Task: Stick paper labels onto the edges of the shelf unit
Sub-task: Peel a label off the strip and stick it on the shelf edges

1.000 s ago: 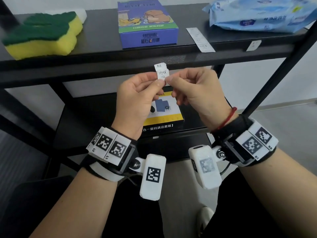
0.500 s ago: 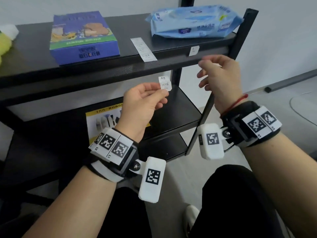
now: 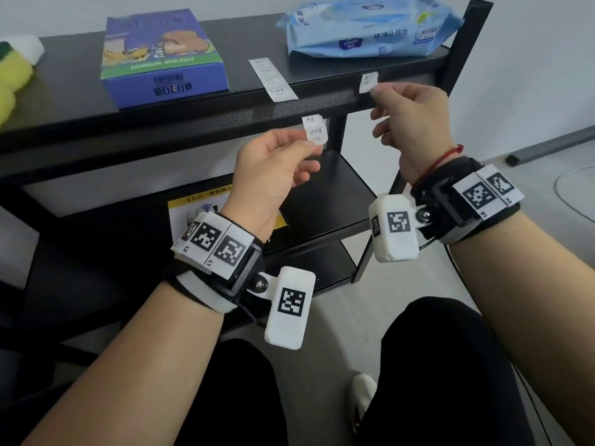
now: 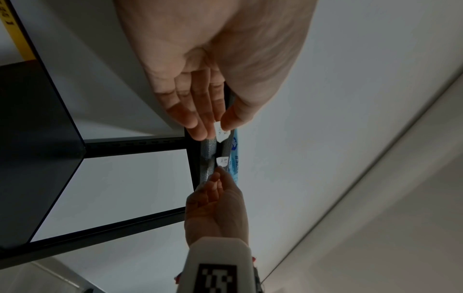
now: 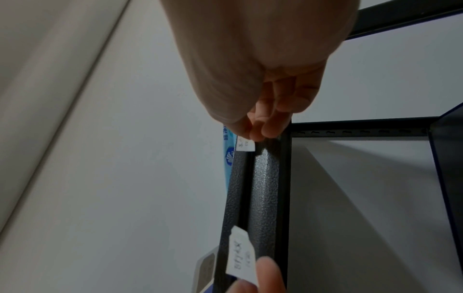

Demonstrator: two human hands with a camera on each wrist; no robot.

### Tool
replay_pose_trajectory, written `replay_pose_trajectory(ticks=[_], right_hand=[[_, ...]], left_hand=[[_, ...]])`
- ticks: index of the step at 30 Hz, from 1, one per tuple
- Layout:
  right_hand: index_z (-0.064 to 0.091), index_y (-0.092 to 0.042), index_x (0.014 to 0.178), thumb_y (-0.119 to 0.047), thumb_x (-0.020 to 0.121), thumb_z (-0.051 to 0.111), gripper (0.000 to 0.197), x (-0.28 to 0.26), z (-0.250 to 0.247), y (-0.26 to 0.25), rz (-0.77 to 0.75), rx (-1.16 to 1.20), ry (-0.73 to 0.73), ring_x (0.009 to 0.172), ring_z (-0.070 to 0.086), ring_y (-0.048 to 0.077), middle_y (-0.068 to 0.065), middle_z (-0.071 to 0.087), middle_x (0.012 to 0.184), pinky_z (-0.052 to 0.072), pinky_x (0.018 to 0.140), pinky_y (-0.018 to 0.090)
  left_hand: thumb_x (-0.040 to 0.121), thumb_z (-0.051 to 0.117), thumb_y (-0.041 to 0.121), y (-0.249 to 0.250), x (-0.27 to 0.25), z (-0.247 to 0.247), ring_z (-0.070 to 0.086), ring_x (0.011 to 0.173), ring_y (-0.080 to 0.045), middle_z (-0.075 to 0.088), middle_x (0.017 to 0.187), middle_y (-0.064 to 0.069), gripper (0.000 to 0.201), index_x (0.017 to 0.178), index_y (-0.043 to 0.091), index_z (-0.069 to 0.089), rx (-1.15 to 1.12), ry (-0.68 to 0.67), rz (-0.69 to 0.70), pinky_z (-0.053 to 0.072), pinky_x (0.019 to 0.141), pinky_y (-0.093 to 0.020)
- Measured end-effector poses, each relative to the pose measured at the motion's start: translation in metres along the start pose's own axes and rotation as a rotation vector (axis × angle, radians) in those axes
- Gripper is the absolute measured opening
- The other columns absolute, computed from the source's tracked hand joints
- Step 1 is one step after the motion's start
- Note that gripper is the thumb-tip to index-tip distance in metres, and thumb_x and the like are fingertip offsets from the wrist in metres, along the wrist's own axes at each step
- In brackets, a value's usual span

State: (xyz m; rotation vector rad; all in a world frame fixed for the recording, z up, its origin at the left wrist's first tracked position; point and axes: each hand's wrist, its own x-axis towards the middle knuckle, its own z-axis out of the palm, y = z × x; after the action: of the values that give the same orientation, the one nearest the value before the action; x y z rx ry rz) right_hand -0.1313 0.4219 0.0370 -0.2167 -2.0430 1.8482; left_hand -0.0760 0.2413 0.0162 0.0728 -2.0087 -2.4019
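Note:
The black shelf unit's top front edge (image 3: 193,123) runs across the head view. My left hand (image 3: 310,144) pinches a small handwritten paper label (image 3: 315,130) between thumb and forefinger, just in front of and below that edge; the left wrist view shows the same pinched label (image 4: 221,133). A second label (image 3: 368,82) is stuck over the edge further right. My right hand (image 3: 375,90) has its thumb and fingertips bunched on that stuck label's lower corner, as the right wrist view shows at the stuck label (image 5: 245,144).
On the top shelf lie a white strip of labels (image 3: 273,79), a blue box (image 3: 164,56), a blue wipes pack (image 3: 370,25) and a yellow sponge (image 3: 13,75). A yellow-edged box (image 3: 193,210) sits on the lower shelf. The black corner post (image 3: 467,43) stands right of my right hand.
My right hand let go of the held label and moved right and up to the stuck label on the shelf edge. My left hand keeps its label.

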Motion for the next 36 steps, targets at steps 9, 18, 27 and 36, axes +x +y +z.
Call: replay_pose_trajectory(ticks=[9, 18, 27, 36], right_hand=[[0.063, -0.016, 0.071, -0.014, 0.090, 0.065, 0.019, -0.025, 0.004, -0.007, 0.041, 0.097, -0.033, 0.043, 0.049, 0.013, -0.006, 0.058, 0.053, 0.033, 0.044, 0.021], [0.070, -0.008, 0.082, -0.018, 0.092, 0.070, 0.014, -0.075, 0.035, 0.014, 0.103, 0.008, -0.364, 0.040, 0.046, 0.011, -0.003, 0.058, 0.052, 0.031, 0.041, 0.019], [0.072, -0.013, 0.072, -0.013, 0.091, 0.072, 0.019, -0.082, 0.070, 0.032, 0.019, -0.066, -0.444, 0.037, 0.047, 0.009, -0.003, 0.059, 0.050, 0.038, 0.041, 0.015], [0.074, 0.003, 0.082, -0.018, 0.089, 0.073, 0.022, -0.095, 0.116, 0.067, 0.102, -0.162, -0.573, 0.037, 0.047, 0.010, 0.003, 0.061, 0.057, 0.037, 0.039, 0.015]], left_hand=[[0.094, 0.068, 0.010, -0.001, 0.001, -0.008, 0.070, 0.073, -0.011, 0.078, 0.097, -0.007, 0.011, 0.105, 0.012, 0.069, 0.006, 0.030, 0.011, 0.056, 0.067, -0.020], [0.092, 0.071, 0.010, -0.023, 0.000, -0.033, 0.071, 0.075, -0.011, 0.078, 0.101, -0.010, 0.019, 0.110, 0.006, 0.069, -0.008, 0.076, -0.003, 0.054, 0.067, -0.020], [0.092, 0.071, 0.011, -0.040, -0.006, -0.067, 0.073, 0.075, -0.012, 0.079, 0.096, -0.006, 0.014, 0.107, 0.011, 0.070, 0.014, 0.122, 0.010, 0.055, 0.067, -0.022], [0.092, 0.070, 0.008, -0.071, -0.019, -0.126, 0.071, 0.067, -0.009, 0.079, 0.083, -0.001, 0.009, 0.098, 0.014, 0.070, 0.057, 0.317, -0.032, 0.052, 0.061, -0.017]])
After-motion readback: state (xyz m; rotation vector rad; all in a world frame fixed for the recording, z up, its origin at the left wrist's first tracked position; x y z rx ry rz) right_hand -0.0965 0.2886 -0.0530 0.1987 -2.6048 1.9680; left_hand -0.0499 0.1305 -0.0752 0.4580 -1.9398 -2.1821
